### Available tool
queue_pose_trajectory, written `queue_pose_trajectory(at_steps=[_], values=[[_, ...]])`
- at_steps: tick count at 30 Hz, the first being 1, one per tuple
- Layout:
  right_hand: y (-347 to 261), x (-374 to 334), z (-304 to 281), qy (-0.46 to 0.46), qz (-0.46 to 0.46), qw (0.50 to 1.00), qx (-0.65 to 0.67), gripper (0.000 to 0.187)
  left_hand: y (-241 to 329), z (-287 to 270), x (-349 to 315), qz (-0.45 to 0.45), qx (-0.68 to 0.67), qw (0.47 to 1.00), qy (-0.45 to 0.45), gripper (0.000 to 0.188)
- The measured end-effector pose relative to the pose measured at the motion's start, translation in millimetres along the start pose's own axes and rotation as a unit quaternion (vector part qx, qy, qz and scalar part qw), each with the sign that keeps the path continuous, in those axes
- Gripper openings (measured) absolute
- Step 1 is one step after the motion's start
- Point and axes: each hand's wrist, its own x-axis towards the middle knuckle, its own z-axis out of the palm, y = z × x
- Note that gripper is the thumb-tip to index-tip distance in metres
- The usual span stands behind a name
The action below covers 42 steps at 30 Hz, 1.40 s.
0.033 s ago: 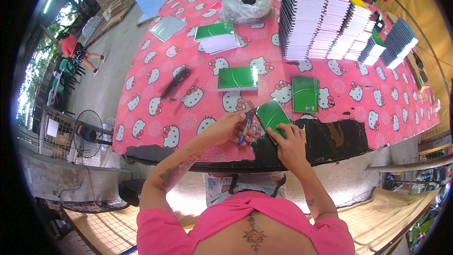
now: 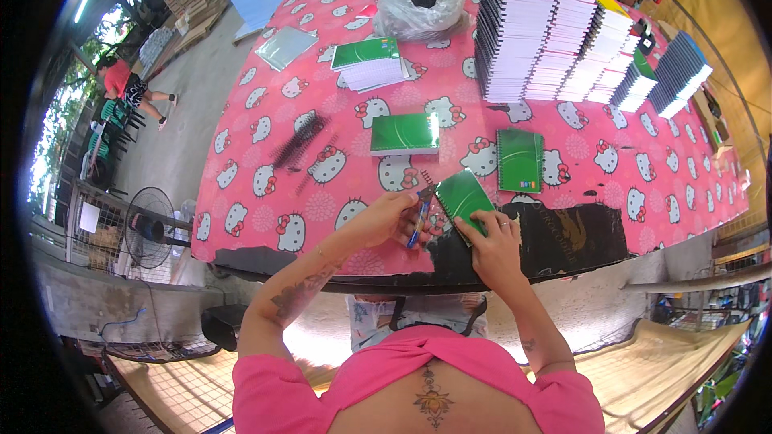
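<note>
The left hand (image 2: 394, 221) is curled round a blue-handled tool (image 2: 417, 227), while the right hand (image 2: 492, 241) grasps a green notebook (image 2: 469, 193), thumb and fingers laid on its cover. That notebook sits at twelve o'clock from the person, close to the near table edge, tilted with its top toward eleven; the tool is near its coil-bound left side, though whether the two touch cannot be told. Taking this notebook as the centre of the dial, a torn black sheet (image 2: 563, 233) spreads along the table edge toward three and four. Beyond it, another green notebook (image 2: 520, 161) lies flat at two on the pink patterned cloth (image 2: 322, 201). A low green-topped stack (image 2: 404, 133) rests between ten and eleven, and loose black coils (image 2: 300, 143) lie at ten. Farther off, a second green-topped pile (image 2: 370, 64) is at eleven, with clear sheets (image 2: 286, 47) to its left. Tall stacks stand around one o'clock, purple-topped (image 2: 515, 40), red-topped (image 2: 559, 40) and yellow-topped (image 2: 599, 40), and a leaning blue-topped stack (image 2: 679, 72) is at two. A clear plastic bag (image 2: 394, 12) with black contents sits just short of twelve. Off the table, a fan (image 2: 149, 225) stands at nine, and a person in a red top (image 2: 118, 80) is farther away toward ten.
</note>
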Motion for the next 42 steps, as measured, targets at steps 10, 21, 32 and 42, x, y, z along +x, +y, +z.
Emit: queue_pose_trajectory(at_steps=[10,21,32,42], values=[[-1,0,1,-0.007,-0.004,1.0,-0.008,0.053,-8,-7,8,0.021,0.031,0.999,0.036,0.035],[-2,1,-1,0.004,0.003,1.0,-0.001,0.053,7,9,-10,0.006,0.005,1.0,0.029,0.035],[2,-2,2,0.007,0.009,1.0,0.005,0.053,18,-7,-9,0.2,0.637,0.735,0.118,0.03],[-5,0,-2,0.005,0.021,1.0,0.006,0.058,-38,33,-50,0.324,0.747,0.524,0.252,0.041]])
